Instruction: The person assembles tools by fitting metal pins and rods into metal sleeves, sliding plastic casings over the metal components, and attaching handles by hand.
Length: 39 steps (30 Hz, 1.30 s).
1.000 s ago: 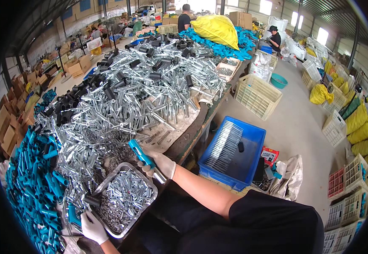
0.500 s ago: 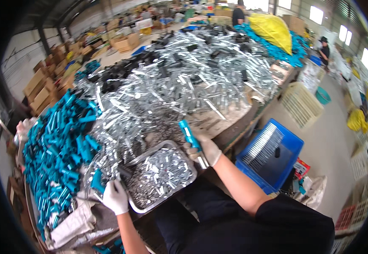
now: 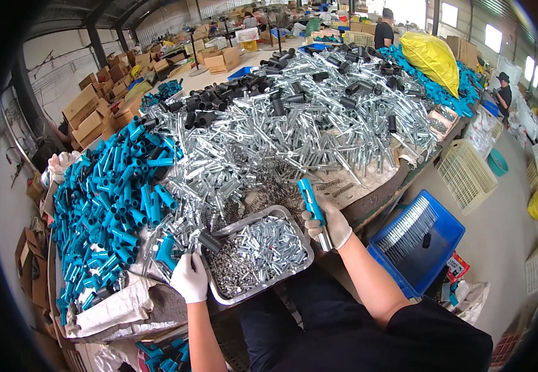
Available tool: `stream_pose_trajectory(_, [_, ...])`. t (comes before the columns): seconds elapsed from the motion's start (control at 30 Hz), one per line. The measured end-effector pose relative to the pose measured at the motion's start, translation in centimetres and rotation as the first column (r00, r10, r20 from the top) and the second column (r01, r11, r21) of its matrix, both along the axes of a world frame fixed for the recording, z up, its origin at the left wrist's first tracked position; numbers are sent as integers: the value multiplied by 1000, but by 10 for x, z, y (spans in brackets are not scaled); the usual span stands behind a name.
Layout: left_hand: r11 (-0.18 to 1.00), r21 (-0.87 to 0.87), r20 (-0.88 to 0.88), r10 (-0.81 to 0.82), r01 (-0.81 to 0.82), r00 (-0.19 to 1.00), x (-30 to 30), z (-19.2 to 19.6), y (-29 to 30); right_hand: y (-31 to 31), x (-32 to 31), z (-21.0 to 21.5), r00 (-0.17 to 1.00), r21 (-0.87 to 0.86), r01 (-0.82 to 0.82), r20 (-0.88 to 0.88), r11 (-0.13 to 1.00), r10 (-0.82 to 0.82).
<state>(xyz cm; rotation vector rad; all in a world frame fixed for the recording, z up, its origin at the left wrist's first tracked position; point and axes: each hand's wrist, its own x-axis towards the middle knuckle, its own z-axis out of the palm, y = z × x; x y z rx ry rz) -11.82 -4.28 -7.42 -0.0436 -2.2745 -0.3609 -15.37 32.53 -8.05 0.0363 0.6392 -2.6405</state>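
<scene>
My right hand (image 3: 331, 224), in a pale glove, is closed round a teal tube (image 3: 310, 201) with a shiny metal rod end (image 3: 325, 240) sticking out below. It is just off the right rim of a metal tray (image 3: 309, 255), which holds small silvery cylindrical parts (image 3: 275, 245) and finer metal bits (image 3: 231, 266). At the tray's left side my gloved left hand (image 3: 190, 279) is closed on the lower end of another teal tube (image 3: 166, 250), whose gripped part is hidden. Beside it, a black sleeve (image 3: 210, 240) lies over the tray's left rim.
Teal tubes (image 3: 104, 211) are heaped at the left. Metal rods (image 3: 318, 118) and black sleeves (image 3: 210, 102) cover the table behind the tray. To my right stands a blue crate (image 3: 417, 282) with rods in a row. Two people (image 3: 384, 31) are farther back.
The scene has shifted rightward in the picture and looks sharper. Both hands keep hold of the same teal tubes, with little movement relative to the tray.
</scene>
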Motion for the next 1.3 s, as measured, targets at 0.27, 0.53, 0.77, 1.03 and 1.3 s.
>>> stream_pose_trajectory(0.27, [999, 32, 80, 1, -4, 997, 4, -1, -1, -1, 1, 1, 999, 19, 26, 31, 999, -27])
stream_pose_trajectory(0.53, [999, 26, 64, -26, 25, 998, -2, 4, 11, 10, 6, 9, 1000, 7, 25, 13, 1000, -25])
stream_pose_trajectory(0.77, [998, -12, 99, 63, -62, 993, 2, -17, -17, -9, -5, -4, 998, 10, -14, 55, 1000, 13])
stream_pose_trajectory(1.03, [999, -23, 91, 39, -37, 995, -6, -22, -13, 0, 1, 0, 998, 58, 60, -31, 997, -58])
stream_pose_trajectory(1.3, [997, -47, 125, 71, -66, 990, -3, -22, -15, 0, 3, 3, 1000, 32, 5, -31, 999, -4])
